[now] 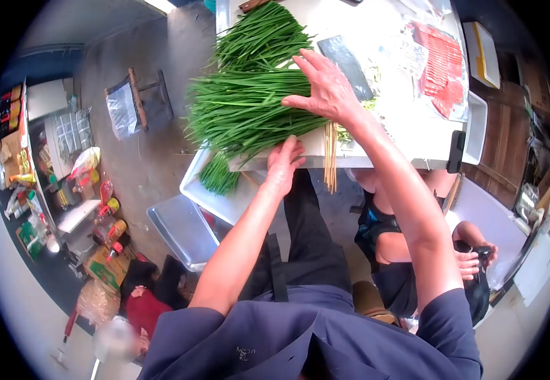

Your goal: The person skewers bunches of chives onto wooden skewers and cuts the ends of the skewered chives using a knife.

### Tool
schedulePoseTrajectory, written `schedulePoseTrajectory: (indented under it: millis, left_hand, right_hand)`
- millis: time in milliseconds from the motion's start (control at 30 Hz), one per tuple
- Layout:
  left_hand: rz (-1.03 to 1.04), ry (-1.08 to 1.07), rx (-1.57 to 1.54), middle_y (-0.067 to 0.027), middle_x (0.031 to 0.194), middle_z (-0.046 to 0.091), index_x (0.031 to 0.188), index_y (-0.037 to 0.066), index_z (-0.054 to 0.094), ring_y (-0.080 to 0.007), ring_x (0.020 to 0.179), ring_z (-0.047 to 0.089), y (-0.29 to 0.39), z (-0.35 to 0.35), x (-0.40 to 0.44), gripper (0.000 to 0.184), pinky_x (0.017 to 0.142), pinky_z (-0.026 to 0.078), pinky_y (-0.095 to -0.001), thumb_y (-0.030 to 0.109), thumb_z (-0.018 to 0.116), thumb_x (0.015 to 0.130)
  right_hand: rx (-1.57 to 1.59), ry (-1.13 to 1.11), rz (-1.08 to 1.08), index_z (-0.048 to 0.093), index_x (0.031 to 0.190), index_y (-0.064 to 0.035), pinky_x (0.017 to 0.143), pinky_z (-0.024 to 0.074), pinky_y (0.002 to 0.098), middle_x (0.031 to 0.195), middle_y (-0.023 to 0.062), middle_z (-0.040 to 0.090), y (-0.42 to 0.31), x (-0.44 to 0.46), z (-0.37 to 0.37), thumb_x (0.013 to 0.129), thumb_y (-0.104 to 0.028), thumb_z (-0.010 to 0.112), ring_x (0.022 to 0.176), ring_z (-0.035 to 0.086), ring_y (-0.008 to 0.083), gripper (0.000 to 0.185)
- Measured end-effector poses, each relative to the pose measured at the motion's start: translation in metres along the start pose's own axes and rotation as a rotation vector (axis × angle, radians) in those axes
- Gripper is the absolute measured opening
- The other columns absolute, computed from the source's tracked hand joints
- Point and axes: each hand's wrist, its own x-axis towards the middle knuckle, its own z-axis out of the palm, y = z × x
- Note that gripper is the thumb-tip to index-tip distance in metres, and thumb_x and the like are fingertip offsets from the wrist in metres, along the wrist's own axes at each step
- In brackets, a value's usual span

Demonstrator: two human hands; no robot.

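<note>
A thick pile of green chives (243,104) lies across the near left part of the white table (408,142). My right hand (328,88) is open over the pile's right end, with the thumb and fingers spread. At the near edge of the pile is my left hand (281,168), fingers slightly curled and apart, touching the lower stalks without closing round them. Several thin wooden skewers (330,155) stick out over the table edge between my hands. Beyond my right hand lies a wide flat metal blade (346,62). A second heap of chives (265,38) sits behind the first.
Plastic-wrapped red slices (438,66) lie at the table's right. A white bin (192,183) holding more chives stands below the left edge, beside a clear-lidded tub (183,234). Another person's hands (468,261) hold something black at right. A small stool (137,98) stands at left.
</note>
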Motion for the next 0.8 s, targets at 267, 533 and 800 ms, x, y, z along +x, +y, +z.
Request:
schedulePoseTrajectory:
  millis: [267,533,800]
  left_hand:
    - [0.111,-0.112,-0.352,-0.0146,0.145,0.044,0.149,0.007,0.033,-0.0333,0.133,0.044,0.022,-0.005,0.03,0.106,0.114,0.034,-0.0539,0.073,0.07,0.074]
    - [0.03,-0.24,-0.431,-0.0093,0.154,0.041,0.153,0.015,0.035,-0.0306,0.141,0.038,0.067,0.008,0.034,0.087,0.115,0.032,-0.056,0.065,0.064,0.087]
    - [-0.135,-0.07,-0.193,-0.0064,0.146,0.049,0.148,0.014,0.043,-0.0263,0.131,0.045,0.062,-0.003,0.029,0.086,0.116,0.018,-0.0548,0.069,0.063,0.085]
  right_hand:
    - [-0.185,-0.524,-0.012,0.039,0.15,-0.0043,0.113,0.0307,0.0572,0.154,0.0223,0.038,-0.004,0.012,0.032,0.05,-0.086,0.073,0.142,0.038,0.0373,0.133]
    - [-0.406,-0.554,-0.09,0.03,0.154,-0.0052,0.112,0.0271,0.0672,0.156,0.0188,0.034,-0.028,-0.009,0.038,0.043,-0.062,0.089,0.144,0.033,0.0401,0.138]
    - [-0.501,-0.417,-0.013,0.037,0.15,-0.0092,0.113,0.026,0.0626,0.152,0.0131,0.039,-0.042,-0.021,0.052,0.056,-0.034,0.091,0.141,0.036,0.0339,0.111]
